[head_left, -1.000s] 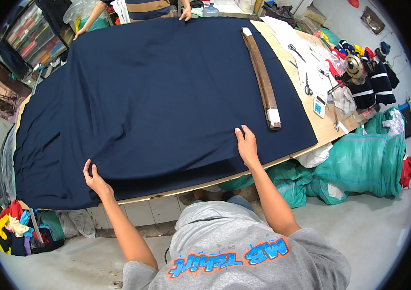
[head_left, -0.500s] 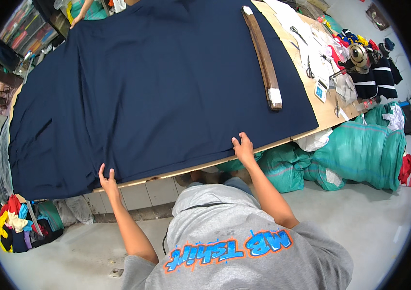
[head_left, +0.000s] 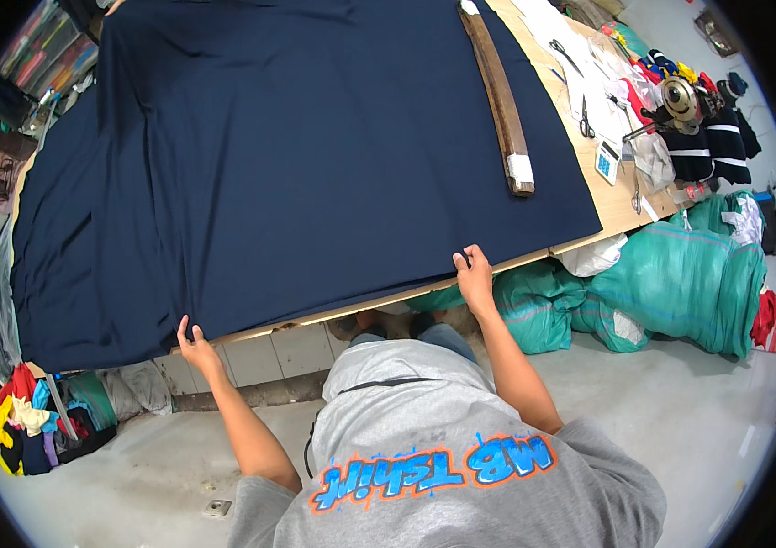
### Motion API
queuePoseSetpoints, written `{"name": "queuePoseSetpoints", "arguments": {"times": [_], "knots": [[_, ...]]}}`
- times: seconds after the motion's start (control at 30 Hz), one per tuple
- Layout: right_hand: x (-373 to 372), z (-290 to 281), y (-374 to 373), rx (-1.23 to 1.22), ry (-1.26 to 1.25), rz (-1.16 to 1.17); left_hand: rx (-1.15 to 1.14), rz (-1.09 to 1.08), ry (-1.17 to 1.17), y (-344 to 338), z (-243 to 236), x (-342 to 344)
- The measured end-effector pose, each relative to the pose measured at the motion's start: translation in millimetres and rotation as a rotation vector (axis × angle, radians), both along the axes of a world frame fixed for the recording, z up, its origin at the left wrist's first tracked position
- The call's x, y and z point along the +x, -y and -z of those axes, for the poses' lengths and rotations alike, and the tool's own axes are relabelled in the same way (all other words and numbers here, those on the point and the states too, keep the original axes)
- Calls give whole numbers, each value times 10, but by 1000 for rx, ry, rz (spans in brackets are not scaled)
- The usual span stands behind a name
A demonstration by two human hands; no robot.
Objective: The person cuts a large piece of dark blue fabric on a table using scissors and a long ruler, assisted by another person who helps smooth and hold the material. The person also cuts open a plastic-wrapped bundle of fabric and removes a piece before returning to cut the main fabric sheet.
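Note:
A wide sheet of navy fabric (head_left: 315, 173) covers most of the long table, with folds and creases running through its left half. At the near edge, left of centre, my left hand (head_left: 196, 347) has thumb and forefinger closed on the fabric's border. Farther right along that edge, my right hand (head_left: 475, 277) pinches the border too; its other fingers are partly hidden. Toward the fabric's right end lies a long, curved wooden bar (head_left: 497, 96) with white-wrapped ends, apart from both hands.
Scissors (head_left: 586, 121), a calculator (head_left: 606, 162) and white paper lie on the table's bare right side, near a round metal machine (head_left: 680, 99). Green sacks (head_left: 671, 283) stand below right. Coloured cloth scraps (head_left: 36, 420) are heaped at the lower left. Another person's hand (head_left: 114, 6) is at the far left corner.
The fabric's far left part has lifted and shifted, with the other person's hand moving up and left. My right hand has moved slightly right, my left slightly left. The bar sits a little farther away.

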State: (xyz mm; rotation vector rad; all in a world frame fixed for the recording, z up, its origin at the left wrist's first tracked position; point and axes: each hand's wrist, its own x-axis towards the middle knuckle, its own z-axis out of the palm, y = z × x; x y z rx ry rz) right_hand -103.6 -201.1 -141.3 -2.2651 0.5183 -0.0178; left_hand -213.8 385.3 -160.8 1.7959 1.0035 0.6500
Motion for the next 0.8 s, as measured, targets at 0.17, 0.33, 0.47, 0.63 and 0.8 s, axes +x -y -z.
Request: {"name": "queuePoseSetpoints", "arguments": {"times": [0.17,0.33,0.47,0.63,0.8], "knots": [[-18,-41,2,-8,1,17,-103,-19,-10,79,-117,36],[6,-144,-69,15,-20,39,-56,6,-12,23,-99,-4],[0,-86,-93,17,-15,64,-66,15,-6,-69,-17,-42],[-53,168,16,72,-63,94,-85,32,-13,-37,-41,-33],[-75,236,1,160,-38,109,-24,38,-15,-77,-18,-52]]}}
